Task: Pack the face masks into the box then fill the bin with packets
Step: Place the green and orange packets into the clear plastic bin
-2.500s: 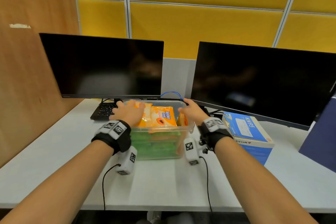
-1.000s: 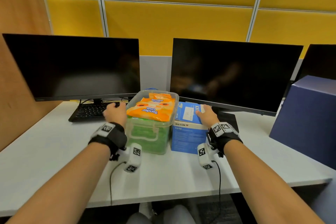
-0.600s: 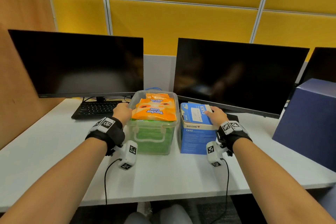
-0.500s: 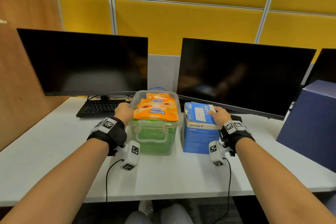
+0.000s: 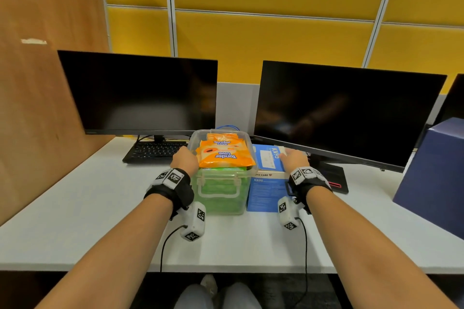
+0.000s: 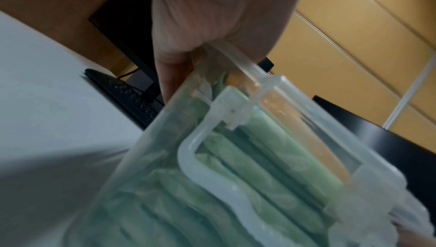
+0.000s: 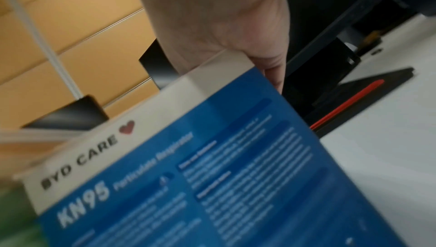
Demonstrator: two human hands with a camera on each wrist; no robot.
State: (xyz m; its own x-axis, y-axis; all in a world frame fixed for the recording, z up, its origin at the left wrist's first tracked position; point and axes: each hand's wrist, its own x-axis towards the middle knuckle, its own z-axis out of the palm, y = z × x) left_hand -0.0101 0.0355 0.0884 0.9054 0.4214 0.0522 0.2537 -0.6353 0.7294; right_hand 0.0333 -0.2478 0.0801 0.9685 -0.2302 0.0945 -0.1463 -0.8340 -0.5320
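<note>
A clear plastic bin (image 5: 241, 197) stands on the white table between the two monitors. Orange packets (image 5: 223, 157) are heaped above its rim, and green packets (image 6: 271, 157) fill the lower part. My left hand (image 5: 185, 159) grips the bin's left rim (image 6: 238, 59), with the fingers curled over it. A blue KN95 mask box (image 5: 267, 189) stands closed against the bin's right side. My right hand (image 5: 292, 158) holds the box's top right edge, with a finger (image 7: 273, 72) down its right side.
A black keyboard (image 5: 155, 152) lies left of the bin under the left monitor (image 5: 138, 93). The right monitor (image 5: 349, 113) and its stand base (image 5: 330, 178) are just behind the box. A dark blue box (image 5: 431, 178) stands far right, a wooden partition (image 5: 37, 83) left.
My right hand left the bin and brought the mask box from the right up against the bin. My left hand shifted to the bin's left rim. Little moved in the last half second.
</note>
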